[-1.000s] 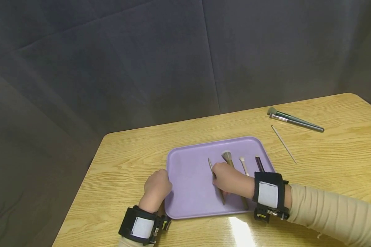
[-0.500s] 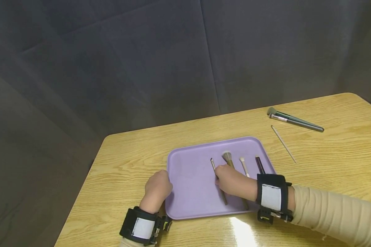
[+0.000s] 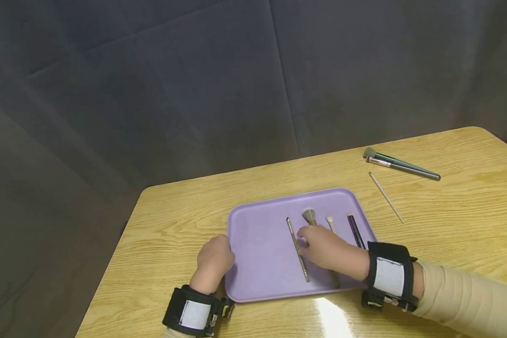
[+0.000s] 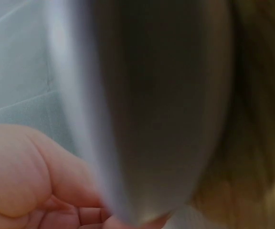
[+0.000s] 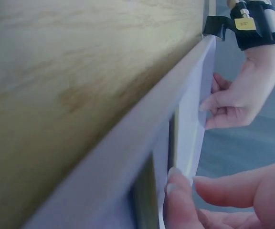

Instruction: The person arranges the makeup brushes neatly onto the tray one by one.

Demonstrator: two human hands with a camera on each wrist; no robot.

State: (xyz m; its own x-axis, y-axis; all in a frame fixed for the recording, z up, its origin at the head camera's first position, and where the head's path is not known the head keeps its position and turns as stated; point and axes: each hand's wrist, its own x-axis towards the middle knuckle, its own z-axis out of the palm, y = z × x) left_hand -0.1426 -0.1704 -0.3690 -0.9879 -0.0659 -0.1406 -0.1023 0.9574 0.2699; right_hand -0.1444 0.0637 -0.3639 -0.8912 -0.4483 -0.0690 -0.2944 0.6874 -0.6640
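Note:
My left hand (image 3: pixel 215 257) grips the left rim of the lilac tray (image 3: pixel 257 244); in the left wrist view its thumb and fingers meet at the blurred tray edge. A slim double-ended makeup brush (image 3: pixel 297 249) lies on the tray, slanting toward the front. Right beside it is my right hand (image 3: pixel 327 246), thumb and forefinger parted and the fingertips close to the handle. Partly under that hand in the head view lies a fluffy makeup brush (image 3: pixel 309 215). A small white-tipped brush (image 3: pixel 331 224) and a dark-handled brush (image 3: pixel 356 230) lie farther right, also partly hidden.
On the wooden table (image 3: pixel 173 211), right of the tray, lies a thin pale brush (image 3: pixel 386 197). Behind it a green-handled brush (image 3: pixel 405 164) and a silver-grey one (image 3: pixel 410 169) lie side by side. A dark cloth (image 3: pixel 194 94) hangs behind the table.
My right hand's fingers have let go of the slim brush, which now rests on the tray, and the hand has moved slightly right. The left hand stays at the tray's rim.

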